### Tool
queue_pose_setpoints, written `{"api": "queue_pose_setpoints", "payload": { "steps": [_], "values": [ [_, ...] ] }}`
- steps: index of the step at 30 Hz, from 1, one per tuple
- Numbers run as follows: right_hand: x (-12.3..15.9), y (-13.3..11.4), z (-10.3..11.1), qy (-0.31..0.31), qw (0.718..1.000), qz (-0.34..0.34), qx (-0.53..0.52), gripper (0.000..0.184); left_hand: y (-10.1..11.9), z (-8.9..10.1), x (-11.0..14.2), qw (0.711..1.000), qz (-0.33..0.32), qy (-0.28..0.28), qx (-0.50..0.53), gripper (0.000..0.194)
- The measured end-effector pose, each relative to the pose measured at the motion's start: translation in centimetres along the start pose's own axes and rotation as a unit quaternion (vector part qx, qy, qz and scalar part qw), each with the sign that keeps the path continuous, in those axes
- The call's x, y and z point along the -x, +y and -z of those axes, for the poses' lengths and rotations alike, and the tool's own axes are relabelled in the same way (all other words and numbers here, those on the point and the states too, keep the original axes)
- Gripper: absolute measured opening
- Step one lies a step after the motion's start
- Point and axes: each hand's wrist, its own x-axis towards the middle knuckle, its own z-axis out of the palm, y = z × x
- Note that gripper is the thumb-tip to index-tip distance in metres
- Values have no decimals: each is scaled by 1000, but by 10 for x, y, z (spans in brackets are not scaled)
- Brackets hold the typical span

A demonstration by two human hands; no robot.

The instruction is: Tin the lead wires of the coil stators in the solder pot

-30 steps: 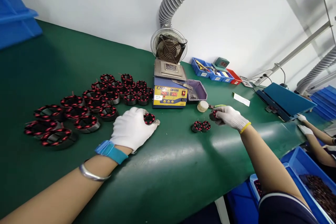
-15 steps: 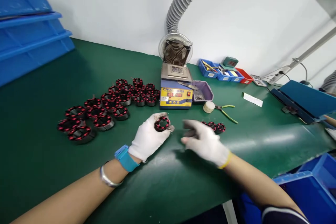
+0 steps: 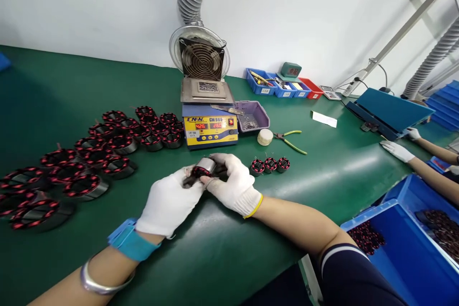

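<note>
Both gloved hands grip one motor stator (image 3: 204, 166), tilted so its steel side shows, in front of the soldering station. My left hand (image 3: 172, 196) is closed around its left side, and my right hand (image 3: 233, 181) holds it from the right with thumb and fingers. The fingers hide parts of the stator. On the left lie several more stators (image 3: 118, 143) with red and black windings. Three small stators (image 3: 269, 165) stand in a row just right of my right hand, their wire ends sticking up.
Behind my hands stands the blue and yellow soldering station (image 3: 211, 126) with a fan (image 3: 202, 60). A purple tray (image 3: 267, 122), a round white block (image 3: 265, 137) and green-handled cutters (image 3: 290, 141) lie to its right. Blue bins (image 3: 369, 213) and a co-worker's gloved hand (image 3: 398, 150) are farther right.
My right hand has moved left and taken hold of the stator that my left hand held alone. The stator is now tilted. The view has turned right.
</note>
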Motion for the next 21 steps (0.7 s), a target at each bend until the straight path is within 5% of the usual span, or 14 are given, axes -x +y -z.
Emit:
{"api": "queue_pose_setpoints", "payload": {
  "steps": [3, 12, 15, 18, 21],
  "values": [
    [-4, 4, 1, -13, 997, -14, -73, 49, 6, 5, 2, 993, 16, -81, 81, 17],
    [-13, -2, 3, -25, 978, -58, -201, 44, 15, 45, -3, 927, 20, -194, 321, 30],
    [-12, -5, 3, -20, 975, -59, -211, 43, 7, 51, -8, 926, 1, -105, 363, 35],
    [-9, -6, 2, -24, 977, -53, -207, 43, 1, 38, -7, 951, -1, 4, 310, 46],
    [-7, -5, 2, -23, 986, -43, -161, 44, 3, 22, -4, 974, -23, -9, 225, 46]
  ]
}}
